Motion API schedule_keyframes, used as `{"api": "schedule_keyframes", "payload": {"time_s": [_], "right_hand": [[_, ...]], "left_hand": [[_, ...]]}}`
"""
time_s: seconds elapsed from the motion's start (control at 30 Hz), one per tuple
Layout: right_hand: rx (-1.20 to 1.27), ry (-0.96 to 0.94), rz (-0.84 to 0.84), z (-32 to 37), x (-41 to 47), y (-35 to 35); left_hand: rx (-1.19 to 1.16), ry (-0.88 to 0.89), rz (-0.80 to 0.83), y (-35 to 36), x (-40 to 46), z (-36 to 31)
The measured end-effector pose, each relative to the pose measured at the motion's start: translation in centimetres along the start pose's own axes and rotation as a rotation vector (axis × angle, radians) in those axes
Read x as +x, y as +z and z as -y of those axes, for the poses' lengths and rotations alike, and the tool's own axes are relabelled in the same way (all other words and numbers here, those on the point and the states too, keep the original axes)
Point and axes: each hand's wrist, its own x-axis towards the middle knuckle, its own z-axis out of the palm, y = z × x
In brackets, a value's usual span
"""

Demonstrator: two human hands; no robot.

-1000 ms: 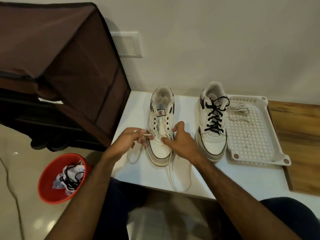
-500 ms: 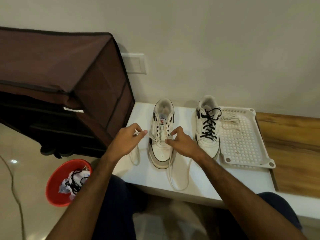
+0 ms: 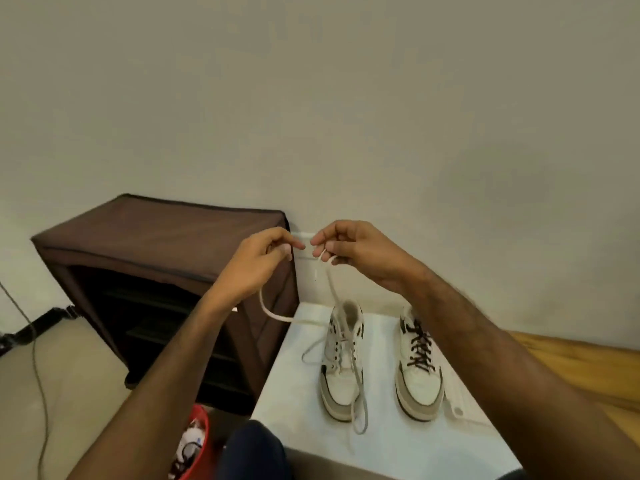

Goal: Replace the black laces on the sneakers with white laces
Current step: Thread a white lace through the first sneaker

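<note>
While raised mid-frame, left hand (image 3: 258, 263) and right hand (image 3: 349, 251) each pinching a white lace (image 3: 334, 289) end. Risked uneven ends if pulled lopsidedly, or dragging the left sneaker (image 3: 341, 362) askew.

Brown cloth shoe rack (image 3: 166, 233); wood floor (image 3: 571, 368), grainy; red plastic bucket (image 3: 201, 441).

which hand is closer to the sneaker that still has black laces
Right. The right hand is raised above and left of the black-laced sneaker, pinching the white lace. The left hand is raised farther left, past the other sneaker.
</note>
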Motion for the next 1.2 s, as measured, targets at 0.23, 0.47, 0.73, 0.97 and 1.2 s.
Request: {"api": "schedule_keyframes", "payload": {"time_s": [0.23, 0.47, 0.73, 0.97, 1.2], "right_hand": [[-0.122, -0.385, -0.112, 11.1, -0.7, -0.5], [-0.014, -0.557, -0.287, 17.0, -0.9, 0.5], [0.239, -0.553, -0.304, 19.9, -1.2, 1.0], [0.414, -0.488, -0.31, 19.6, -0.4, 1.0], [0.448, -0.421, -0.311, 19.9, 0.2, 1.3]], "left_hand": [[-0.722, 0.107, -0.186, -5.0, 1.1, -9.2], [-0.87, 0.18, -0.312, -7.1, 1.5, -14.2], [-0.574, 0.29, -0.295, -8.3, 1.8, -14.9], [-0.657, 0.308, -0.375, -8.9, 1.8, -15.1], [-0.646, 0.313, -0.406, -8.6, 2.1, -14.8]]}}
